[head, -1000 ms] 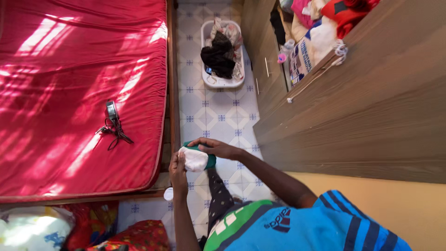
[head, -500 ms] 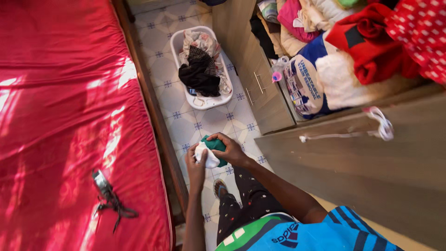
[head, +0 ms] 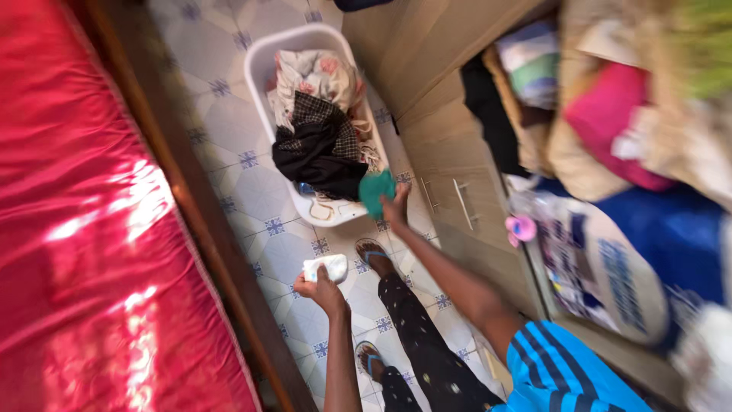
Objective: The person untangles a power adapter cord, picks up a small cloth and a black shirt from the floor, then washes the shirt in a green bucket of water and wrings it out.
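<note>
Red bedding on the mattress (head: pixel 69 229) fills the space to the left of both hands, beyond a wooden bed frame (head: pixel 206 229). Just right of that frame the left hand (head: pixel 320 288) is clenched around a small white folded cloth (head: pixel 325 267). Farther right and forward, the right hand (head: pixel 394 204) grips a green cloth (head: pixel 377 191) at the near rim of a white laundry basket (head: pixel 263 69) heaped with clothes, and an open wardrobe (head: pixel 610 152) stands to its right.
</note>
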